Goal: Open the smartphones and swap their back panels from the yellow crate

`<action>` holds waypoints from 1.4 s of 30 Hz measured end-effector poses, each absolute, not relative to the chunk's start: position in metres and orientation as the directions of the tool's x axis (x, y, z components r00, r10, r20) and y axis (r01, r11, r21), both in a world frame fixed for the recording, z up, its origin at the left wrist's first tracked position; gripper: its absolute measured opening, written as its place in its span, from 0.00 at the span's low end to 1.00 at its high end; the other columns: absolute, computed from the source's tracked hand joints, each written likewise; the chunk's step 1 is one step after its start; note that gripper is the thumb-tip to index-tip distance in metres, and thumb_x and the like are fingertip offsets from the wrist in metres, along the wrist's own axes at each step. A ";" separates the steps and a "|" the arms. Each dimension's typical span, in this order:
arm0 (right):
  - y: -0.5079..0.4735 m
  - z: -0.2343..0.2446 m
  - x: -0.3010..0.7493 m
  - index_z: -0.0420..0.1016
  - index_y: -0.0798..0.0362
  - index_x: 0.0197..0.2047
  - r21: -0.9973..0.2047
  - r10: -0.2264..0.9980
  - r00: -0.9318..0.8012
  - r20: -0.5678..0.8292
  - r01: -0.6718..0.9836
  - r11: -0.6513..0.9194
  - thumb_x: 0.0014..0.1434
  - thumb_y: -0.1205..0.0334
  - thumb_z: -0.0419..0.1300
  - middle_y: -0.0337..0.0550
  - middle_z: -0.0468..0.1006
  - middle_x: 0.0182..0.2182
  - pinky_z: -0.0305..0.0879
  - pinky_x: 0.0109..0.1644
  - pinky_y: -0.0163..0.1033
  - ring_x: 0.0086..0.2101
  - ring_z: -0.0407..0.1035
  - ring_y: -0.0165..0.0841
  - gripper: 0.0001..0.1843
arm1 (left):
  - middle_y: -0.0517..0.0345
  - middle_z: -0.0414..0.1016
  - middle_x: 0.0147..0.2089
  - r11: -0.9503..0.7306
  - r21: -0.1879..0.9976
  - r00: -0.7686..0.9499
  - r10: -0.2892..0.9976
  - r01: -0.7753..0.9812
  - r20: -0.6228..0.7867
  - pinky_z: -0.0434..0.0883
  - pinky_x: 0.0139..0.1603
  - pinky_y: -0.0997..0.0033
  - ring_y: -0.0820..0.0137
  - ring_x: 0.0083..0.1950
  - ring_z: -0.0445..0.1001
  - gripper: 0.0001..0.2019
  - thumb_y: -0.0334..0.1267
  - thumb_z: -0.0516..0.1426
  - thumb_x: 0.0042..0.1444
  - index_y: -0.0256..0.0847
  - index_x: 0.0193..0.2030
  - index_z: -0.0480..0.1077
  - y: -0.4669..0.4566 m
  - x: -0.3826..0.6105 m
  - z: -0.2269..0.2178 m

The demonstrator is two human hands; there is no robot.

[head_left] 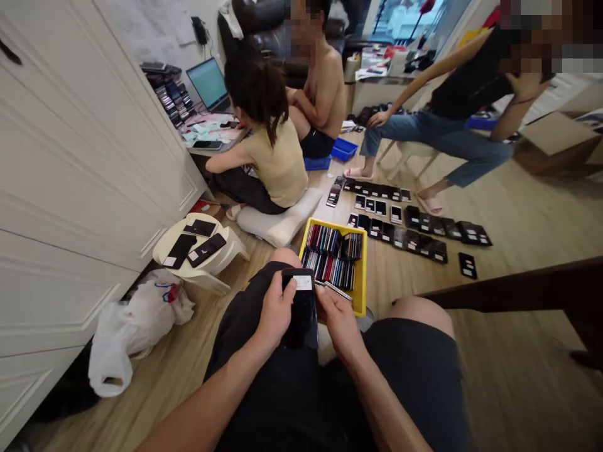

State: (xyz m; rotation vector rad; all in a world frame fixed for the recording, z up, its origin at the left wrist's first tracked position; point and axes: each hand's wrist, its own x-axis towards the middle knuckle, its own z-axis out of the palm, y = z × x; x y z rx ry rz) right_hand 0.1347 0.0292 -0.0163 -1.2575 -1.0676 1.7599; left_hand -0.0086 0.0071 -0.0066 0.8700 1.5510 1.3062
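Note:
My left hand is closed around a black smartphone, its thumb beside the white label near the top end. The phone lies screen up above my lap. My right hand is closed at the phone's right edge, thumb and fingertips against it; its other fingers are partly hidden. Just beyond both hands stands a yellow crate filled with upright rows of phones. A pale, slim phone-like piece lies slanted at the crate's near end, right behind my right hand.
A cream stool at left carries several phones. A plastic bag lies by the white cabinet. Rows of phones cover the floor ahead. Three people sit beyond, near a laptop. A dark table edge juts in at right.

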 end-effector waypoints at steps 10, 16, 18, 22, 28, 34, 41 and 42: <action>0.029 -0.018 0.143 0.85 0.52 0.48 -0.918 0.915 -0.237 -0.325 -0.154 -0.366 0.59 0.39 0.67 0.45 0.85 0.41 0.75 0.47 0.45 0.41 0.77 0.43 0.26 | 0.52 0.81 0.46 0.158 0.970 -0.273 0.940 -0.184 -0.205 0.70 0.51 0.66 0.61 0.47 0.76 0.22 0.55 0.53 0.68 0.38 0.49 0.78 0.008 -0.009 0.003; 0.028 -0.016 0.144 0.84 0.52 0.49 -0.907 0.909 -0.224 -0.353 -0.158 -0.391 0.58 0.39 0.67 0.45 0.85 0.39 0.76 0.45 0.46 0.43 0.77 0.44 0.27 | 0.53 0.82 0.41 0.214 0.939 -0.230 0.933 -0.268 -0.278 0.69 0.49 0.67 0.63 0.43 0.76 0.21 0.56 0.59 0.63 0.37 0.45 0.80 0.008 -0.011 0.004; 0.027 -0.015 0.145 0.84 0.52 0.50 -0.908 0.910 -0.220 -0.352 -0.154 -0.389 0.58 0.38 0.66 0.45 0.85 0.40 0.76 0.47 0.48 0.44 0.77 0.45 0.28 | 0.54 0.81 0.39 0.214 0.942 -0.242 0.930 -0.258 -0.278 0.69 0.46 0.68 0.63 0.42 0.75 0.22 0.56 0.60 0.62 0.37 0.44 0.80 0.008 -0.010 0.004; 0.027 -0.015 0.146 0.84 0.52 0.51 -0.920 0.918 -0.219 -0.331 -0.141 -0.366 0.58 0.38 0.66 0.46 0.84 0.42 0.76 0.48 0.48 0.45 0.77 0.46 0.29 | 0.55 0.81 0.37 0.202 0.948 -0.257 0.930 -0.247 -0.264 0.69 0.43 0.69 0.65 0.39 0.75 0.22 0.57 0.60 0.62 0.37 0.43 0.80 0.007 -0.008 0.006; 0.025 -0.013 0.147 0.85 0.49 0.49 -0.925 0.917 -0.231 -0.325 -0.125 -0.359 0.59 0.39 0.66 0.44 0.85 0.41 0.74 0.45 0.45 0.39 0.77 0.42 0.25 | 0.54 0.81 0.38 0.205 0.929 -0.256 0.923 -0.309 -0.289 0.70 0.45 0.68 0.65 0.40 0.76 0.21 0.55 0.61 0.61 0.36 0.43 0.79 0.008 -0.008 0.006; 0.008 -0.001 0.148 0.86 0.51 0.47 -0.938 0.885 -0.362 -0.292 -0.072 -0.339 0.61 0.40 0.64 0.45 0.82 0.37 0.74 0.39 0.42 0.36 0.75 0.39 0.24 | 0.58 0.79 0.33 0.231 0.666 -0.215 0.829 -0.709 -0.516 0.73 0.42 0.66 0.68 0.33 0.75 0.13 0.46 0.65 0.59 0.39 0.44 0.75 0.026 -0.016 0.014; -0.013 0.006 0.133 0.80 0.53 0.47 -0.916 0.836 -0.413 -0.362 -0.008 -0.401 0.59 0.38 0.65 0.46 0.81 0.38 0.72 0.33 0.37 0.35 0.77 0.37 0.26 | 0.66 0.64 0.22 0.320 0.544 -0.080 0.805 -0.776 -0.588 0.63 0.23 0.75 0.76 0.20 0.61 0.09 0.42 0.58 0.64 0.38 0.42 0.73 0.036 -0.011 0.024; -0.014 0.008 0.132 0.78 0.53 0.48 -0.917 0.841 -0.403 -0.361 -0.013 -0.400 0.60 0.38 0.64 0.46 0.81 0.39 0.73 0.33 0.37 0.36 0.77 0.38 0.26 | 0.66 0.64 0.22 0.322 0.538 -0.075 0.803 -0.779 -0.591 0.63 0.23 0.76 0.76 0.19 0.61 0.09 0.42 0.59 0.64 0.38 0.42 0.72 0.036 -0.009 0.025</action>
